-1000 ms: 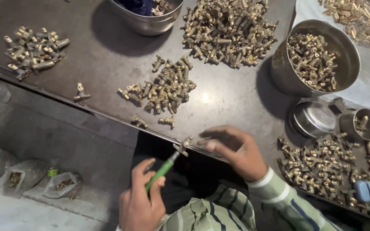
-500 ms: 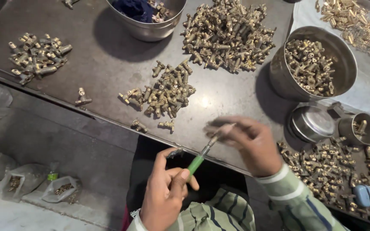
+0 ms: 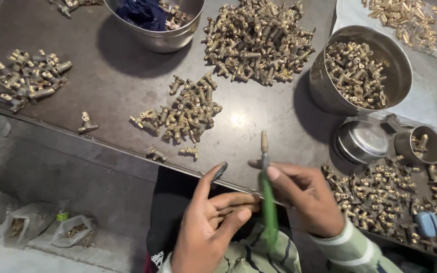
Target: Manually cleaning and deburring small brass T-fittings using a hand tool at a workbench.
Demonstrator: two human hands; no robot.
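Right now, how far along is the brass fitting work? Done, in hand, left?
Looks done, as a guess: the steel pot at right holds many brass fittings, and a small group lies mid-table. In hand: the right hand holds a green-handled tool upright with a brass piece at its tip; the left hand is open beside it. Left: the large loose heap and the scatter at right.

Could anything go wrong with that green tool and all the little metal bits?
Maybe. The right hand pinches the green-handled tool with just its fingertips, so it could slip and fall. The tool's metal tip points up close beside the left hand, so a slip might poke a finger. Two small brass fittings lie right at the table edge, and a bump could knock them off.
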